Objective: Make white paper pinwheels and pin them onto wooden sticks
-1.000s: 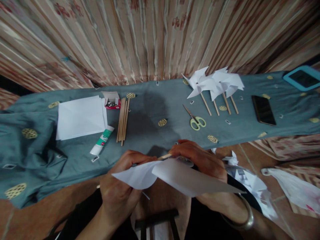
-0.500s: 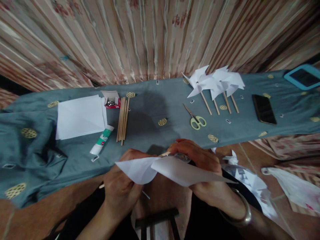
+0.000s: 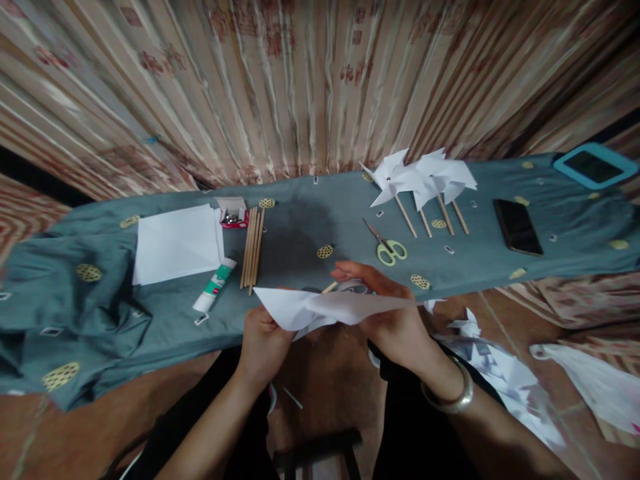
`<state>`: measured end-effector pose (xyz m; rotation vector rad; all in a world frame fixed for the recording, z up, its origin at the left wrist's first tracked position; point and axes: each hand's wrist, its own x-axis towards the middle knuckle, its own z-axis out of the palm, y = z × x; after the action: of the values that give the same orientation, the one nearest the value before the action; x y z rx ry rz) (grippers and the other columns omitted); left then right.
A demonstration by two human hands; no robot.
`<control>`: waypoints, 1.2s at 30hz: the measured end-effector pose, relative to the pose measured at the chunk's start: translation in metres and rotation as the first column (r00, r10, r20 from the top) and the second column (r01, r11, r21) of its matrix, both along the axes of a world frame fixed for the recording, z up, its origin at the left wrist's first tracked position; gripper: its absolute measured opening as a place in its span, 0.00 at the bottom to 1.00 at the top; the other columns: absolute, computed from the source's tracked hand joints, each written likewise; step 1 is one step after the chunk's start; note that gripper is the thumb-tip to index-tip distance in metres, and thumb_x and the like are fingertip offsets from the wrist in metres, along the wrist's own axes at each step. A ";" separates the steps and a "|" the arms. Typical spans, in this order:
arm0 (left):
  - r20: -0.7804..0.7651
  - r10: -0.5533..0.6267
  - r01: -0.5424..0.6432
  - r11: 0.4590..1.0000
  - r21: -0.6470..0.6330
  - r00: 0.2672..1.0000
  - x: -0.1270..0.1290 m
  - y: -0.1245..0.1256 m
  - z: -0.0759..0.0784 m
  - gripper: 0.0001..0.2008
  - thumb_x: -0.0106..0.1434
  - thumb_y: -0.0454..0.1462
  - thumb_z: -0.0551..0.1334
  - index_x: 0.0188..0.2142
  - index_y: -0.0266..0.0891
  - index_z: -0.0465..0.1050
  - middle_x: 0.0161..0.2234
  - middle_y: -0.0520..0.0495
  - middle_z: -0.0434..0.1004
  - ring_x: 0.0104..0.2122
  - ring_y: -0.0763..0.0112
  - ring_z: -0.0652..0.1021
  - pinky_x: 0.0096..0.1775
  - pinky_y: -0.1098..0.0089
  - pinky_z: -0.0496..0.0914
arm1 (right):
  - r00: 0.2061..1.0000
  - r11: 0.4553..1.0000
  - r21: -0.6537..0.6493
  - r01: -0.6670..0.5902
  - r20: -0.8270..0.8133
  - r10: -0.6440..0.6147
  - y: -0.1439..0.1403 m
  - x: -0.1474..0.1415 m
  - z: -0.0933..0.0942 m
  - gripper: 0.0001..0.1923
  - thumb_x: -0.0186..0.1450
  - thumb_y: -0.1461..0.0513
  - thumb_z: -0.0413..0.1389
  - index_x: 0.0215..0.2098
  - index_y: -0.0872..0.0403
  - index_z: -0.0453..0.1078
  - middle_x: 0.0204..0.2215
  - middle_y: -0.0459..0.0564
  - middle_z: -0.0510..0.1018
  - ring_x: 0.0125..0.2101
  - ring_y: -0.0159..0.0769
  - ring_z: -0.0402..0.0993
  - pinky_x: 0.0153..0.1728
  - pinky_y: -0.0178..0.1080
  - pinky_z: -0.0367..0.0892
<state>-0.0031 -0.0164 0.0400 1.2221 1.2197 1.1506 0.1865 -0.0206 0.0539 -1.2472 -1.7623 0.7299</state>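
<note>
A white paper pinwheel [image 3: 330, 308] is held between my hands above the table's near edge, seen nearly edge-on. My left hand [image 3: 264, 343] is closed at its left side, its fingertips partly hidden by the paper. My right hand [image 3: 393, 310] grips the right side, its fingers reaching behind the paper. The end of a wooden stick [image 3: 329, 288] pokes up behind the pinwheel. Beside it, near my right fingers, is a greyish, see-through thing [image 3: 354, 287] that I cannot make out. Green-handled scissors [image 3: 391, 251] lie beyond my right hand.
Finished pinwheels [image 3: 400, 179] lie at the back right, near a phone [image 3: 517, 227] and a blue-framed tablet [image 3: 595, 165]. Leftward are wooden sticks [image 3: 253, 250], a red box of pins [image 3: 233, 217], a glue tube [image 3: 215, 285] and paper sheets [image 3: 177, 243]. Paper pieces [image 3: 515, 373] are at lower right.
My left hand and the pinwheel have moved up, and the hands are closer together. The paper has turned more edge-on. The whole view has shifted slightly.
</note>
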 end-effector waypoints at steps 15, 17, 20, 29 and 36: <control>0.204 0.164 -0.103 0.954 -0.281 0.965 0.008 0.006 -0.013 0.13 0.40 0.33 0.74 0.29 0.37 0.81 0.30 0.48 0.84 0.30 0.65 0.81 0.38 0.66 0.77 | 0.996 0.997 -0.020 0.075 -0.040 -0.075 0.009 -0.005 0.000 0.21 0.62 0.62 0.58 0.54 0.51 0.68 0.49 0.52 0.80 0.49 0.41 0.77 0.50 0.48 0.72; 0.264 0.166 -0.078 0.946 -0.314 0.950 0.010 0.006 -0.018 0.13 0.40 0.33 0.74 0.29 0.37 0.81 0.29 0.48 0.84 0.31 0.65 0.81 0.39 0.67 0.76 | 0.995 0.995 -0.001 0.098 -0.023 -0.098 0.010 -0.006 0.001 0.20 0.63 0.61 0.58 0.53 0.50 0.69 0.49 0.52 0.79 0.49 0.41 0.77 0.50 0.48 0.73; 0.359 0.194 -0.056 0.931 -0.360 0.913 0.014 0.008 -0.025 0.14 0.39 0.32 0.74 0.29 0.35 0.80 0.28 0.47 0.83 0.29 0.65 0.81 0.36 0.67 0.76 | 0.991 0.990 0.045 0.137 -0.004 -0.137 0.012 -0.004 0.002 0.21 0.63 0.59 0.59 0.54 0.49 0.68 0.50 0.51 0.78 0.49 0.41 0.76 0.49 0.47 0.73; 0.498 0.285 -0.032 0.889 -0.457 0.819 0.018 0.018 -0.020 0.13 0.34 0.31 0.74 0.23 0.35 0.78 0.23 0.48 0.81 0.29 0.63 0.82 0.37 0.66 0.75 | 0.971 0.962 0.138 0.237 -0.027 -0.236 0.018 0.003 -0.006 0.23 0.64 0.59 0.59 0.57 0.49 0.65 0.56 0.53 0.73 0.58 0.43 0.68 0.59 0.52 0.65; 0.568 0.344 -0.093 0.901 -0.424 0.748 0.015 0.038 -0.008 0.17 0.31 0.32 0.75 0.24 0.37 0.78 0.24 0.49 0.82 0.34 0.59 0.83 0.42 0.64 0.75 | 0.963 0.972 -0.036 0.231 -0.136 -0.234 0.020 -0.007 -0.028 0.18 0.66 0.58 0.56 0.53 0.52 0.68 0.51 0.55 0.77 0.49 0.40 0.75 0.52 0.48 0.71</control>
<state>0.0119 0.0218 0.0324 0.3351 0.9983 1.2890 0.1792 -0.0003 0.0260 -1.3560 -1.4693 0.6808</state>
